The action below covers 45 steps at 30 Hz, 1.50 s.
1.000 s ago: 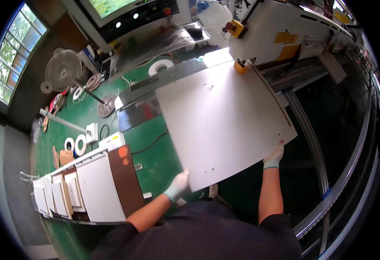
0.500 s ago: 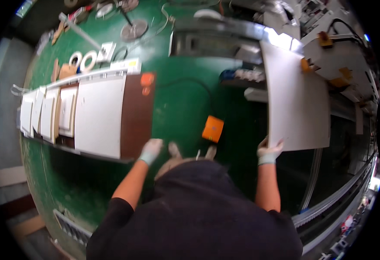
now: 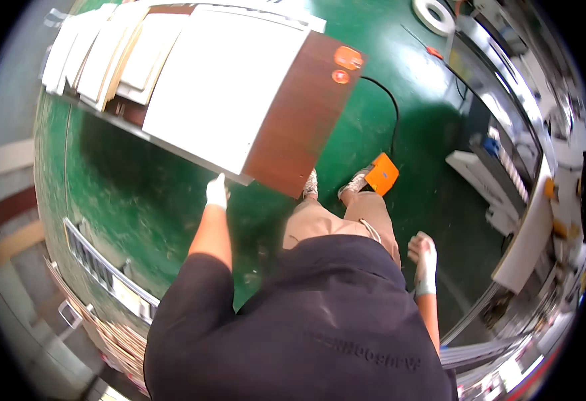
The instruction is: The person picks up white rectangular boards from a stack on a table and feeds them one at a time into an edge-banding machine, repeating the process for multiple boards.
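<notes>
My left hand [image 3: 218,192], in a pale glove, is at the near edge of a large white panel [image 3: 219,80]. Its fingers stretch toward that edge and hold nothing; contact cannot be made out. Underneath the panel lies a brown board [image 3: 306,110] with two orange pieces on its bare right end. My right hand [image 3: 424,257], also gloved, hangs beside my right leg. Its fingers are curled loosely inward around nothing visible. Apart from it, on the right, another white panel [image 3: 530,237] juts out from the equipment.
Smaller white boards [image 3: 92,53] lean in a row on the left. An orange foot pedal [image 3: 382,174] touches my right shoe, its black cable [image 3: 396,110] running across the green floor. Metal rails [image 3: 486,351] lie at lower right; a grey slatted frame [image 3: 106,260] sits at lower left.
My right hand has let go of the white panel on the right and dropped nearer my leg. My view has swung left, bringing the left-hand panel and brown board closer to the middle.
</notes>
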### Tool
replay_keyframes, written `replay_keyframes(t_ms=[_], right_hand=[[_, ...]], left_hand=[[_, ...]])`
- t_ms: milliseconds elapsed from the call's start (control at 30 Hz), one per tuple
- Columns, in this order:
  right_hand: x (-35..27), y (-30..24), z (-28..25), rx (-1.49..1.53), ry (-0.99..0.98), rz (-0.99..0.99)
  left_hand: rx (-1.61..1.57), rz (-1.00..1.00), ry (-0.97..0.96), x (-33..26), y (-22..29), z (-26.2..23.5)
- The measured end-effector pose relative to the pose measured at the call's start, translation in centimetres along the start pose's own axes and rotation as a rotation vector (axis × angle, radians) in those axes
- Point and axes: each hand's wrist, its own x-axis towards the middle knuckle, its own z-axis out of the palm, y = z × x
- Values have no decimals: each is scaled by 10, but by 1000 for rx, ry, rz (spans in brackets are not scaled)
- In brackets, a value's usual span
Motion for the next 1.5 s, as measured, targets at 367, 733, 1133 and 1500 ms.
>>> replay_keyframes(t_ms=[367, 733, 1133, 1500], right_hand=[[5, -82, -45, -273, 191, 190], [162, -115, 124, -732, -173, -130], [220, -91, 322, -763, -288, -98], [83, -109, 76, -41, 353, -209]], left_hand=[[-281, -50, 156, 20, 32, 78], [-652, -231, -146, -92, -224, 14], [-280, 27, 345, -148, -101, -110], [-39, 575, -22, -190, 124, 66]])
